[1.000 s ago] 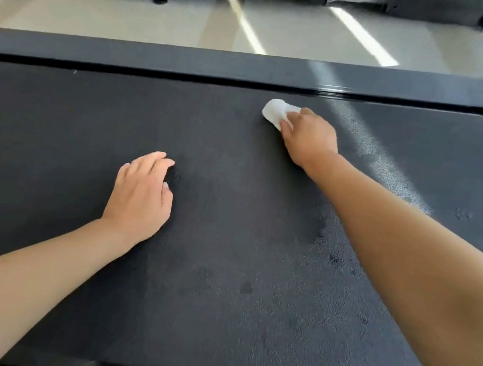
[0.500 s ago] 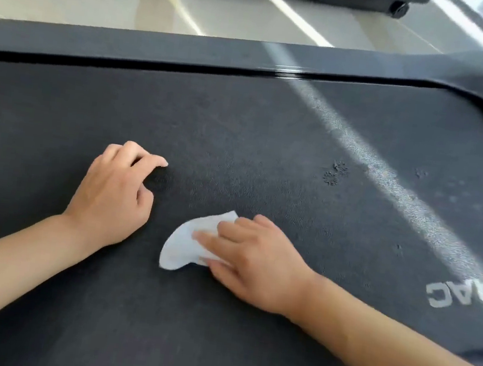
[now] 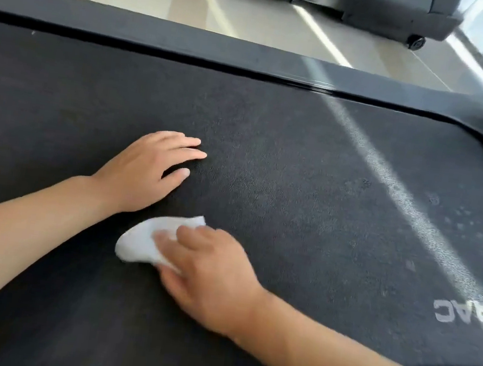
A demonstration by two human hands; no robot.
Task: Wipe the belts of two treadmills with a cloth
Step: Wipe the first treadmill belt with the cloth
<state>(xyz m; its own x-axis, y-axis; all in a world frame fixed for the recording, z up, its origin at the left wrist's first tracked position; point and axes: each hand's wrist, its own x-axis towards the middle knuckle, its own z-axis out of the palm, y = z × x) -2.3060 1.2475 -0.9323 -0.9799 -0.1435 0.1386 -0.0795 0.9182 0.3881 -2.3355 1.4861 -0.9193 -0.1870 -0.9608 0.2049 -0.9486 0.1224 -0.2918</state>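
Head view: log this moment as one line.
right hand presses cloth on belt | left hand flat on belt | wiping underway

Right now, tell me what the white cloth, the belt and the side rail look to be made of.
White cloth: thin and soft, creasing under the right hand; fabric or a disposable wipe, hard to tell which. Belt: matte black with a fine pebbled grain, probably rubber or textured PVC. Side rail: smooth dark grey with a slight sheen that catches a light streak, likely plastic or coated metal.
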